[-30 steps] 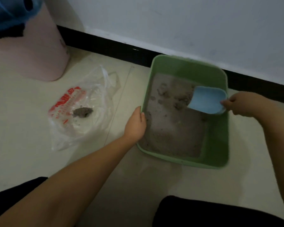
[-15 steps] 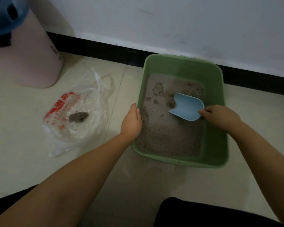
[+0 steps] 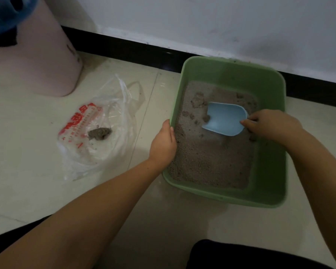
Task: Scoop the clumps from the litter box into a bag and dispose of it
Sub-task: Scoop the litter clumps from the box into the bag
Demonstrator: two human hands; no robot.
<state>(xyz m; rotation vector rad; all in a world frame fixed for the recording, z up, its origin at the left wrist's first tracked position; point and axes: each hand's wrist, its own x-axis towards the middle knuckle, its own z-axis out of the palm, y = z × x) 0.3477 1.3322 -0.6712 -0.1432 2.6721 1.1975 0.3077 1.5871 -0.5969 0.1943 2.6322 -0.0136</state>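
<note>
Bracing the green litter box [image 3: 268, 98] at its left rim, the left hand [image 3: 162, 144] has its thumb hooked over the edge and its fingers down the outer wall, a hold that looks meant to stop the box sliding across the tiled floor [image 3: 27, 152] while the scoop digs. The right hand [image 3: 270, 125] reaches in over the right side of the box and pinches the short handle of the light blue scoop [image 3: 224, 119] between thumb and curled fingers, so that hand is closed on the tool. The scoop's mouth points toward the left wall and sits low on the grey litter [image 3: 208, 162], just beside a small clump [image 3: 206, 118]; that angle suits sliding under the clump instead of pushing it along. More clumps [image 3: 197, 100] lie near the far left corner of the litter bed, so the scooping is judged unfinished.

The clear plastic bag [image 3: 113, 113] with red print lies open on the floor left of the box, near enough for a short carry, and one dark clump [image 3: 99, 133] already rests inside it. A pink bin [image 3: 37, 61] stands by the wall at the far left, likely where the bag will end up. The litter is heaped toward the left, leaving bare green bottom along the right wall.
</note>
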